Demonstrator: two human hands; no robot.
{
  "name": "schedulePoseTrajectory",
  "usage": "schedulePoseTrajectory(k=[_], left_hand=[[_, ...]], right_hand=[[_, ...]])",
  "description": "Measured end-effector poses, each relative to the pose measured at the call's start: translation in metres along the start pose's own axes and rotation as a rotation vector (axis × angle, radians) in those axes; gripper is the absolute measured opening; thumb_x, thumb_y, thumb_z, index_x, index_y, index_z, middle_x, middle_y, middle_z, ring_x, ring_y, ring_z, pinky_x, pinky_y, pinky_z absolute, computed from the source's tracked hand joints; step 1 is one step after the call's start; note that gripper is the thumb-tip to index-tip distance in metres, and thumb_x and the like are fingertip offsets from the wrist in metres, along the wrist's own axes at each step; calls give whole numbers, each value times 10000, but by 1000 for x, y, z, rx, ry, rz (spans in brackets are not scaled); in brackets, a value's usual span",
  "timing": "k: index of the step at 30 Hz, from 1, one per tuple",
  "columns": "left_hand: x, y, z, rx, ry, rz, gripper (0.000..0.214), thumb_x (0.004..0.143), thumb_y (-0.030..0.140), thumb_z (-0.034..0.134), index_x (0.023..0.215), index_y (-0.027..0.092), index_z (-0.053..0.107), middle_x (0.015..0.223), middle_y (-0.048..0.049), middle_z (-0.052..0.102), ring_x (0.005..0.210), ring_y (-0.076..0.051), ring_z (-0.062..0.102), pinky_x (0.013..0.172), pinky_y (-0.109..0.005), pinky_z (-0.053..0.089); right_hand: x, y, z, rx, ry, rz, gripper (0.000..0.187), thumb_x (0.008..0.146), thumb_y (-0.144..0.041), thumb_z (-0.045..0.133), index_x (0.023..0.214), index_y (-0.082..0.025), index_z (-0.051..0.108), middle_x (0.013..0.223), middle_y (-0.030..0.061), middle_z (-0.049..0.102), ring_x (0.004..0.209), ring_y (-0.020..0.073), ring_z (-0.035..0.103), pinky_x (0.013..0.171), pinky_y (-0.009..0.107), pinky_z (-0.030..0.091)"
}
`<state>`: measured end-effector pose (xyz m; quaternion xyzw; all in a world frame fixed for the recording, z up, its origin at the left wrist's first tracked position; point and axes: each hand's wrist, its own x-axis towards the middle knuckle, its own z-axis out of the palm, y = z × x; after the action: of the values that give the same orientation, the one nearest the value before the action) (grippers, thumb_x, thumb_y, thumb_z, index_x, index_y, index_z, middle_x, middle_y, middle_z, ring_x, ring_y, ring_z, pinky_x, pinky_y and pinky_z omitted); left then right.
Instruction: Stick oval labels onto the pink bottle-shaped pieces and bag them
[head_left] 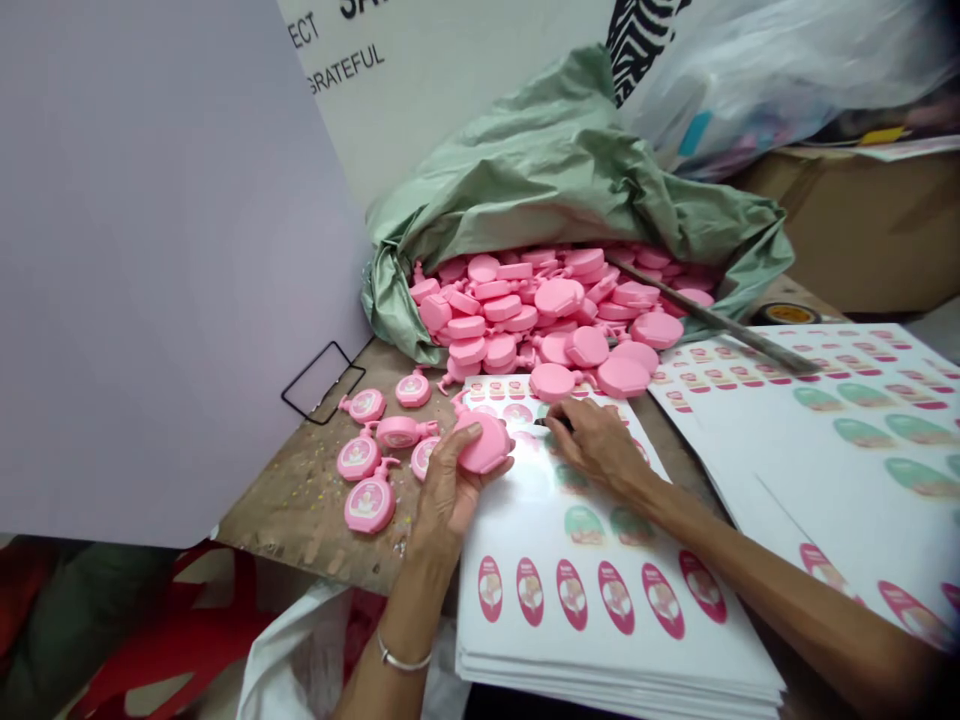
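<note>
My left hand (444, 500) is closed around a pink toy pump bottle (487, 446), whose plain flat face is turned up. The bottle is above the left edge of a stack of sticker sheets (517, 515). My right hand (604, 445) is pinched on a small dark pointed tool (540, 422), with its tip at the pink round stickers on the top sheet. Most of that tool is hidden by the fingers. Left of the stack, several pink bottles with labels on them (370, 503) lie on the brown table (300, 510).
Behind the sheets, a green sack (525, 190) spills a heap of plain pink bottles (559, 297). A long bar (720, 320) leans out of it. More sticker sheets (795, 450) lie at right, near a tape roll (784, 314). A black wire frame (310, 412) stands at left.
</note>
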<state>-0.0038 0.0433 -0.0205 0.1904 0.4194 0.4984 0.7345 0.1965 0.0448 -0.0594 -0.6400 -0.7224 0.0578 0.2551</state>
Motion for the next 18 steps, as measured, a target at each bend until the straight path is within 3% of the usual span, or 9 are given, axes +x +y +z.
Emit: schedulePoseTrajectory(k=[5, 11, 18], left_hand=[[15, -20, 3, 131, 0, 163, 330, 694, 279, 749, 957, 138, 609, 833, -43, 666, 717, -182, 694, 664, -302, 587], [24, -30, 4, 302, -30, 189, 435, 726, 383, 727, 1064, 160, 566, 844, -54, 657, 633, -182, 701, 589, -279, 574], [29, -30, 1, 375, -45, 192, 433, 748, 430, 703, 1048, 147, 574, 845, -74, 663, 608, -166, 680, 497, -224, 541]], right_hand=[[-5, 1, 11, -107, 44, -83, 200, 914, -254, 439, 863, -176, 616, 830, 74, 666, 820, 224, 568, 731, 350, 284], [-7, 4, 12, -67, 45, -129, 199, 892, -233, 449, 786, -177, 608, 732, 62, 630, 745, 196, 532, 721, 326, 299], [-2, 0, 14, -8, 18, -38, 186, 843, -346, 544, 758, -187, 590, 701, 49, 631, 687, 193, 531, 684, 320, 341]])
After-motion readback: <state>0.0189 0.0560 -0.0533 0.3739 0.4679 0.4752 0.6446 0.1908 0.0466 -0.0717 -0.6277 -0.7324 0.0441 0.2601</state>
